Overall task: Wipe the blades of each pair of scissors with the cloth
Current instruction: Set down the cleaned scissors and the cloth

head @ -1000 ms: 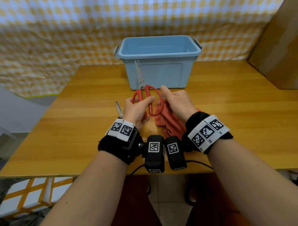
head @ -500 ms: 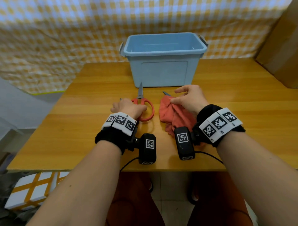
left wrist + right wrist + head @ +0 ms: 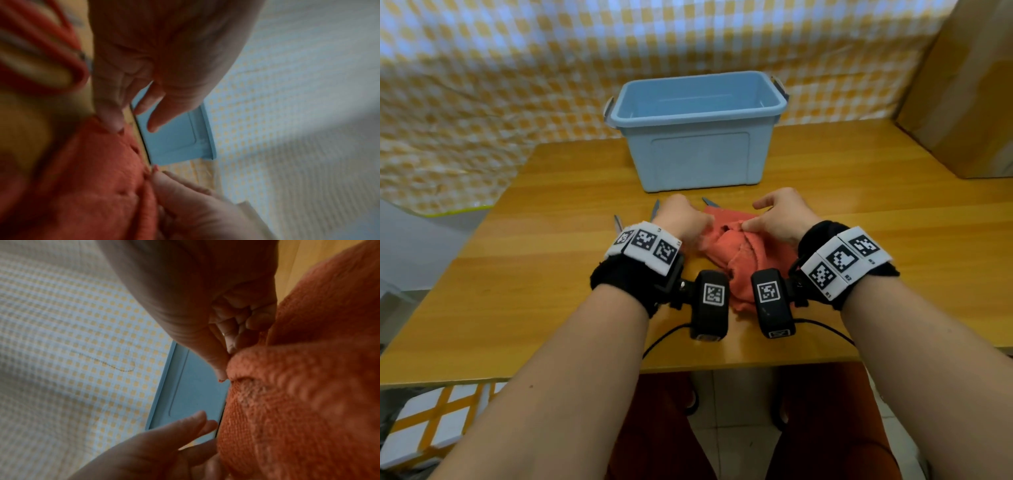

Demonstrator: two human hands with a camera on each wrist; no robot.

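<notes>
the crumpled orange-red terry cloth sits bunched on the wooden table, between your wrists. your right hand pinches a fold of it; your left hand touches its edge, fingers loose, gripping nothing. grey scissor blade tips poke out beside and under the cloth. grab blind and you could catch a point.

Perhaps a makeshift home workspace: wooden table, checked cloth backdrop, cardboard box.
</notes>
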